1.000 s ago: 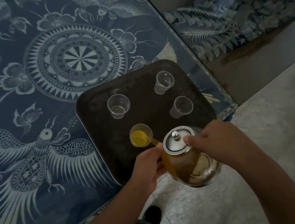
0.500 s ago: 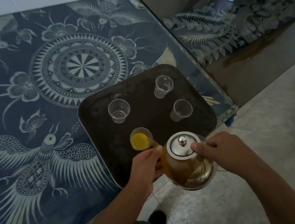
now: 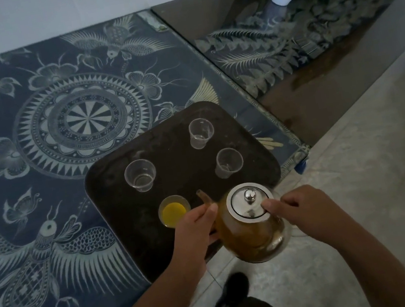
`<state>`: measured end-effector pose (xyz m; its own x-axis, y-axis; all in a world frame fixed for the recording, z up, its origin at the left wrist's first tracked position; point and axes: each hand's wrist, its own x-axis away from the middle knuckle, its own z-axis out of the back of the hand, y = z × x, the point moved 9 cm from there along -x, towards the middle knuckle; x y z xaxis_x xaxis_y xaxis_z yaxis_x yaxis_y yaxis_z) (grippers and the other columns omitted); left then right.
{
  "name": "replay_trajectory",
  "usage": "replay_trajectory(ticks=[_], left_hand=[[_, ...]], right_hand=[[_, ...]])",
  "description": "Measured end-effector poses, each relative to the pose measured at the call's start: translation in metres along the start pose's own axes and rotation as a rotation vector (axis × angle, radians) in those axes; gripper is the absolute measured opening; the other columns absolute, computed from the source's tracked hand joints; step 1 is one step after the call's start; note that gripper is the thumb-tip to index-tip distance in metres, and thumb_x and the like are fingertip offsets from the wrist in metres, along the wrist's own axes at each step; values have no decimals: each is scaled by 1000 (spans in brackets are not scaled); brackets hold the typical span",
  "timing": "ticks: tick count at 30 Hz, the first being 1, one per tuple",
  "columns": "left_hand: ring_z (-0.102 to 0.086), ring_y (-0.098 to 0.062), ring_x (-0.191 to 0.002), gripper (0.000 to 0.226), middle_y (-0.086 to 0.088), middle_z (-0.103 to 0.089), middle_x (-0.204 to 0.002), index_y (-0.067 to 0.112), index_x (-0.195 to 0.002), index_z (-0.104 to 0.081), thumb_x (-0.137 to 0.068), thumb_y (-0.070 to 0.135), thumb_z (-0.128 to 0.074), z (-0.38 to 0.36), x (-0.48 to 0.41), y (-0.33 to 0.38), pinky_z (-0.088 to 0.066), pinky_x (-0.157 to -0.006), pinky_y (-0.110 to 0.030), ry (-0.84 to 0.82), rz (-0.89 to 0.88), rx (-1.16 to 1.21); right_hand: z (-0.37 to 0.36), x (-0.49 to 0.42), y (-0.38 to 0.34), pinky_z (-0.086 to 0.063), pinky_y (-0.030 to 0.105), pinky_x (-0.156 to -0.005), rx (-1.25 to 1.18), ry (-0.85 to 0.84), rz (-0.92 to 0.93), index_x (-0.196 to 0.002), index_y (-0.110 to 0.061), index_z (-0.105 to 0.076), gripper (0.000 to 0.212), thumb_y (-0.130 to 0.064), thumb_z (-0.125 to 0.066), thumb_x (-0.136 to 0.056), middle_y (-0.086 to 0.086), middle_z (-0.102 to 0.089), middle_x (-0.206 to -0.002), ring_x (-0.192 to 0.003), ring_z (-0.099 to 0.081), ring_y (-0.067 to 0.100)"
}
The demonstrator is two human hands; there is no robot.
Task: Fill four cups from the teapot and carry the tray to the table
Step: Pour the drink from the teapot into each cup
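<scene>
Left hand (image 3: pixel 195 232) steadies the teapot (image 3: pixel 250 236); right hand (image 3: pixel 310 213) grips it, thumb pinning the lid (image 3: pixel 248 203) against slipping. One cup's (image 3: pixel 174 210) full.

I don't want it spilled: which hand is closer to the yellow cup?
Left. The left hand is right beside the yellow cup; the right hand is beyond the teapot.

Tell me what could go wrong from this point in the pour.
The left hand sits right beside the filled cup, so swinging the teapot toward an empty cup could knock it over. The tray seems to overhang the near edge of the patterned surface, so pressing on that corner might tip it.
</scene>
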<state>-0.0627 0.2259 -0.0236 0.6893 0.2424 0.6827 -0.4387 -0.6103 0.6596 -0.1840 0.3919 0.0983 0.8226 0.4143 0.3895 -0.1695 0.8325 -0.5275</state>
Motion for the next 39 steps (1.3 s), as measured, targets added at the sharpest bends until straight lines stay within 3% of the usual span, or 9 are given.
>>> replay_trajectory(ticks=[4, 9, 13, 18, 29, 35, 39], left_hand=[[-77, -22, -97, 21, -9, -80, -100, 9, -106, -75, -103, 22, -58, -21, -11, 6, -62, -81, -34, 35, -12, -32], [-76, -25, -100, 22, -10, -80, -102, 10, -106, -76, -103, 22, -58, -53, -21, 10, -61, -91, -43, 94, -66, -46], [-78, -23, -93, 23, -11, -80, -100, 9, -109, -75, -104, 21, -56, -80, -26, 10, -62, -81, -36, 166, -78, -15], [-78, -25, -94, 21, -10, -81, -100, 10, -113, -73, -104, 22, -58, -105, -30, 12, -62, -86, -41, 209, -75, 35], [-75, -34, -101, 28, -18, -78, -106, 5, -110, -75, -104, 24, -56, -119, -49, 10, -63, -88, -43, 177, -58, 82], [-74, -34, -104, 30, -18, -78, -109, 2, -115, -72, -106, 23, -52, -123, -58, 8, -64, -83, -37, 104, 2, 124], [-78, -24, -91, 28, -13, -80, -103, 6, -112, -74, -105, 23, -53, -121, -62, 10, -62, -77, -33, 65, 23, 120]], right_hand=[[15, -15, 12, -34, 13, -43, -40, 0, 37, -51, -20, -40, 55, -53, -67, -85, -8, -34, -42, -40, -33, 5], [39, -42, 32, -31, 19, -47, -30, -33, 113, -50, -21, -40, 55, -56, -65, -84, -6, -35, -43, -42, -33, 5], [59, -59, 47, -29, 24, -50, -34, -40, 168, -50, -21, -36, 57, -55, -67, -84, -6, -32, -46, -43, -30, 5], [77, -74, 58, -30, 28, -52, -54, -70, 197, -52, -21, -34, 57, -56, -66, -84, -2, -32, -49, -45, -31, 8], [85, -92, 56, -29, 28, -50, 62, -89, 164, -50, -20, -33, 60, -59, -63, -84, -3, -31, -47, -44, -30, 9], [84, -96, 49, -31, 28, -52, 138, -93, 79, -51, -19, -37, 59, -60, -62, -85, -1, -34, -49, -46, -34, 12], [86, -96, 41, -30, 29, -52, 190, -85, 52, -52, -17, -38, 59, -59, -61, -86, 0, -35, -51, -48, -35, 12]])
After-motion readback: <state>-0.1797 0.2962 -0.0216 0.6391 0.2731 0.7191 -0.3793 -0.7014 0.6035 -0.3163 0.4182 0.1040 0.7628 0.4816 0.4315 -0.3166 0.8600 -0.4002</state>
